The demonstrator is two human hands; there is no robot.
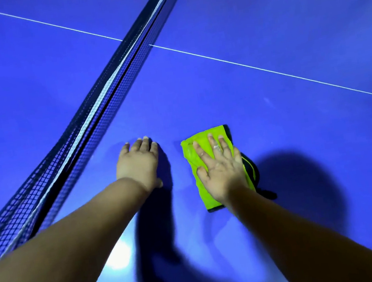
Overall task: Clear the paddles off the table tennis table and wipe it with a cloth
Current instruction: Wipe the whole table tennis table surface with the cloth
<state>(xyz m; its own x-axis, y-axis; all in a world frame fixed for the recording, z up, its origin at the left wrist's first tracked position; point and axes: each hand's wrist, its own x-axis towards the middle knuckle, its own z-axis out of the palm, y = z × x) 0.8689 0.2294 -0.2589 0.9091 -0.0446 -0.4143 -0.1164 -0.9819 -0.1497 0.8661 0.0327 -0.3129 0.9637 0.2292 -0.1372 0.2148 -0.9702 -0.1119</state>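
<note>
- Pressing the green cloth (190, 154) flat, the right hand (219, 167) lies on top of it with its fingers straight and spread wide. It pins the cloth rather than gripping it.
- The cloth sits just right of the frame's centre on the blue table (296, 113), folded into a rough rectangle. A dark edge (251, 170) shows at its right side; I cannot tell whether that is trim or an under-layer.
- It looks soft, thin and light, so it will likely bunch or unfold if pushed by one corner. A flat palm over its middle, as now, should spread the pressure and keep the fold together.
- The tabletop looks smooth and glossy, so the cloth should glide with little drag but could slip out from under a light hand.
- The left hand (139, 161) rests on bare table just left of the cloth, fingers straight and close together, holding nothing. It looks like a brace for leaning.
- The net (106, 92) runs from top centre to lower left, near the left hand. It looks slack and could snag the cloth.
- No paddles are in view, so the wiping step appears to be under way.
</note>
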